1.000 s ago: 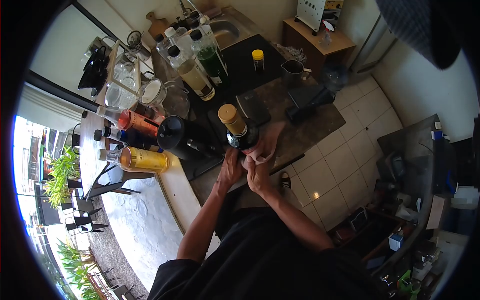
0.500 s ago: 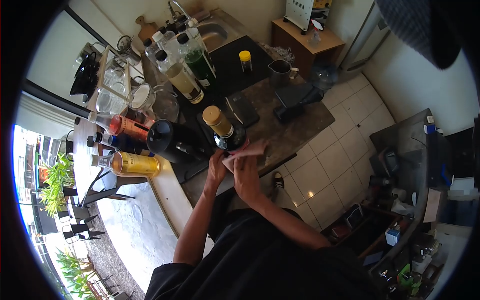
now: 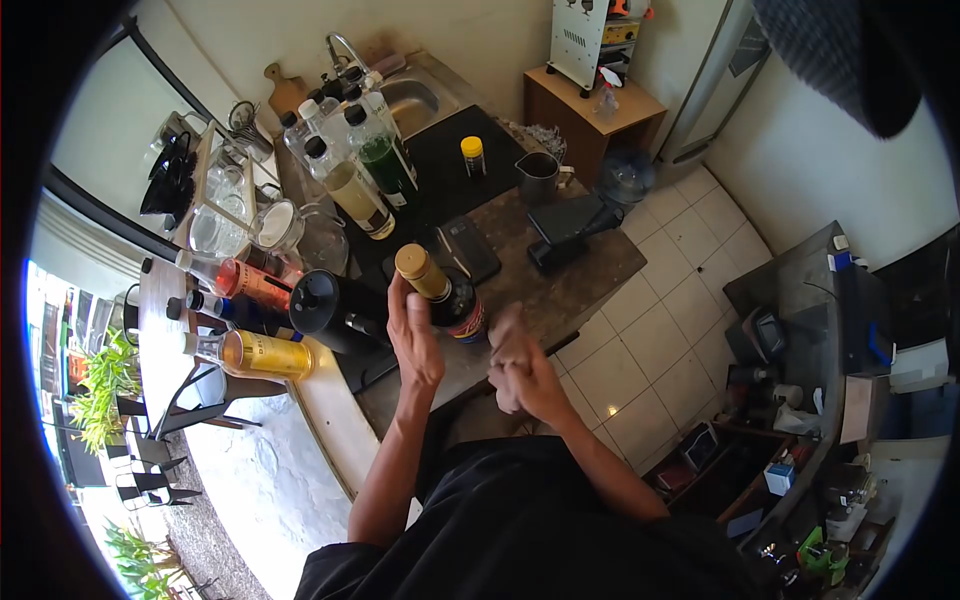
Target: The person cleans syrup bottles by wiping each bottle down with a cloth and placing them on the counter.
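A dark bottle (image 3: 462,310) with a gold cap and a colourful label stands upright near the counter's front edge. My left hand (image 3: 416,335) is at its left side, with the thumb and fingers around the neck just below the cap; the fingertips are partly hidden. To the right of the bottle, apart from it, my right hand (image 3: 540,385) is closed on a bunched brownish cloth (image 3: 508,345), blurred by motion. A black lidded jug (image 3: 325,305) is close to my left hand.
Several tall bottles (image 3: 380,165) stand at the back by the sink (image 3: 425,105). Syrup bottles (image 3: 265,355) lie along the left ledge. A black notebook-like item (image 3: 468,250), a yellow-capped jar (image 3: 473,157), a metal pitcher (image 3: 538,178) and a black device (image 3: 565,235) are on the counter.
My left hand has moved up from the bottle's base to its neck. My right hand has drawn the cloth away from the base, down and to the right, and bunched it.
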A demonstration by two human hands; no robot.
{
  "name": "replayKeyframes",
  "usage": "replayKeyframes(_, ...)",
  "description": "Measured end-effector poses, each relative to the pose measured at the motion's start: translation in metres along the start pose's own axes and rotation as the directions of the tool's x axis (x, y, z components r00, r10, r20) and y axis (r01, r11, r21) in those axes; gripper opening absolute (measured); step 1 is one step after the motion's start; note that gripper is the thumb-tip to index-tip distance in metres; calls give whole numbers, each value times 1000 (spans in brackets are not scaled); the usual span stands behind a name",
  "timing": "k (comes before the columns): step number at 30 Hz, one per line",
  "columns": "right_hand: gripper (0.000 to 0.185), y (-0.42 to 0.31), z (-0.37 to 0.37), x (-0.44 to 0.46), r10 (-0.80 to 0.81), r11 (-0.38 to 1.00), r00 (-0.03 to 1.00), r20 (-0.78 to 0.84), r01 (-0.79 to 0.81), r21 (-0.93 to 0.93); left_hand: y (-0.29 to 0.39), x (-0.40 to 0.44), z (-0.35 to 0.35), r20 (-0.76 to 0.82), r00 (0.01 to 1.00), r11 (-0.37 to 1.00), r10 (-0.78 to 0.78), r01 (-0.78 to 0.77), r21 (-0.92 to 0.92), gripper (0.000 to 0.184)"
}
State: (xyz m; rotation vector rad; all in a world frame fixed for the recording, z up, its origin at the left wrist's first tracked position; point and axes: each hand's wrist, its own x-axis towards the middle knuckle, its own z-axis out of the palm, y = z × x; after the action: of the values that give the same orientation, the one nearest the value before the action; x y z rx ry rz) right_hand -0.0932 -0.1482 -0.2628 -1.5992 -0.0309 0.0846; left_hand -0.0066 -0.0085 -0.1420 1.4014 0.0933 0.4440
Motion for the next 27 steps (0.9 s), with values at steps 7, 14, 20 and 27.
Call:
replayKeyframes(7,58,-42,19,36,-299,901,925,-234,354,250,11,5,23,223,950,781,220,-309,544,42)
replayKeyframes(14,52,-47,60,63,-525,851,809,-264,506,-139,-2,26,17,151,978,825,146,-205,527,25)
replayKeyframes(20,47,18,33,48,-93,993,996,-2,93,-79,32,20,16,134,981,858,138,-186,478,20)
replayKeyframes(27,61,-8,24,45,262,347,935,238,-321,881,70,9,19,331,916,924,227,-310,225,16)
